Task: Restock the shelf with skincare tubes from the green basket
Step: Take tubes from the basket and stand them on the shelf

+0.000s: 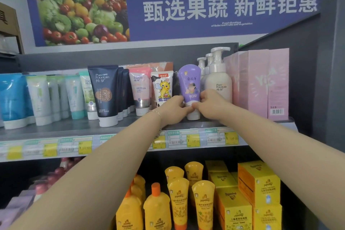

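The purple tube (pixel 189 82) stands cap-down on the upper shelf (pixel 65 129), just right of the frame's centre. It sits between a white cartoon tube (pixel 162 87) on its left and a white pump bottle (pixel 218 84) on its right. Both hands hold it low down: the left hand (pixel 172 111) curls round its lower left side and the right hand (pixel 211 105) round its lower right, thumbs meeting near the cap. To finish this step well, I judge, square the label to the front, settle the cap flat, then let go gently so neither neighbour tips. The green basket is out of view.
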`<state>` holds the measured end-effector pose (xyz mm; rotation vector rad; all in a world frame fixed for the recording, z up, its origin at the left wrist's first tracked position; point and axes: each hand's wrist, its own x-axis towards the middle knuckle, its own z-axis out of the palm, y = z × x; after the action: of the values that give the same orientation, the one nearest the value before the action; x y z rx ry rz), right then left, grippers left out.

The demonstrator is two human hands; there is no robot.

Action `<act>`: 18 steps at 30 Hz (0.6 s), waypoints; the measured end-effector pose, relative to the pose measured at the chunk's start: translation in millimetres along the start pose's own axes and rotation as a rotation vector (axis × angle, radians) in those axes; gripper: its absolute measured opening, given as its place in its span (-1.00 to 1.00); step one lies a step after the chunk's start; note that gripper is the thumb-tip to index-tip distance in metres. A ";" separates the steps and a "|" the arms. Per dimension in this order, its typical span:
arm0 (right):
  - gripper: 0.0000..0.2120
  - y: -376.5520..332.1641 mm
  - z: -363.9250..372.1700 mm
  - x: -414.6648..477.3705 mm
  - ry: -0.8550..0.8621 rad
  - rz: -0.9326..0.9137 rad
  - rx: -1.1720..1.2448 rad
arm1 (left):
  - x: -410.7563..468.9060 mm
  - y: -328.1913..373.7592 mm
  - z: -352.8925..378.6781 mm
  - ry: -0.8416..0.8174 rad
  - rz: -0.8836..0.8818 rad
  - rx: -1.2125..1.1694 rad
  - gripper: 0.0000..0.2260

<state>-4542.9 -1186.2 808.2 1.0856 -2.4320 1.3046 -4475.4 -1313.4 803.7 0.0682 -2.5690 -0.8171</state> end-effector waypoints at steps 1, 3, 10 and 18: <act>-0.95 0.5 0.5 0.2 0.005 -0.008 -0.011 | 0.9 -1.5 0.0 0.001 0.006 -0.009 -0.64; -0.92 1.5 0.7 0.4 0.015 -0.023 -0.041 | 2.2 -3.3 0.2 -0.009 0.010 -0.027 -0.67; -0.89 6.5 3.2 1.5 0.038 -0.041 -0.055 | 5.7 -5.0 1.9 -0.011 0.039 -0.032 -0.73; -0.91 6.4 4.8 0.6 0.035 -0.043 -0.050 | 6.4 -3.7 5.1 0.026 0.046 0.003 -0.74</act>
<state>-4546.8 -1188.1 801.4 1.0870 -2.3885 1.2325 -4483.6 -1314.8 800.4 0.0209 -2.5384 -0.7899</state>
